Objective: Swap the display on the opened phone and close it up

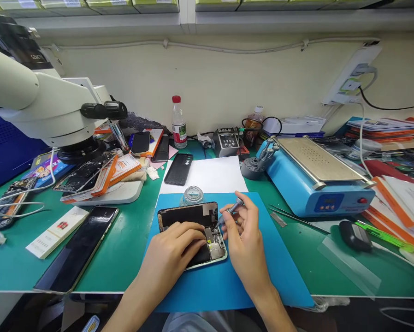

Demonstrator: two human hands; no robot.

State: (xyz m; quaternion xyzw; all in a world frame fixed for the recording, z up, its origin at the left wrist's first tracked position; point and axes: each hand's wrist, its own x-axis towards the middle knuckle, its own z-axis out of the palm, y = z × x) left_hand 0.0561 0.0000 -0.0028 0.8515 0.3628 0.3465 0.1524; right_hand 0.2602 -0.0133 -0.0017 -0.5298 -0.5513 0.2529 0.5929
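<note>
An opened phone [218, 251] lies on a blue mat [207, 290], its circuit board and metal parts exposed. Its screen half [189, 215] is tilted up along the far side. My left hand [170, 249] reaches over the phone from the left, fingers curled and close together, fingertips on the inner parts. They cover much of the battery area. In my right hand [246, 240] is a small grey screwdriver [232, 208], slanting down to the board's upper right corner. The tiny part under its tip is too small to make out. A glass jar [193, 196] stands just behind the screen half.
A microscope [62, 106] overhangs the left side, above stacked phone parts. A dark phone [79, 249] and a white box [56, 232] lie at left. On the right are a screwdriver stand [253, 168], a blue heating plate machine [314, 184] and tweezers [298, 219].
</note>
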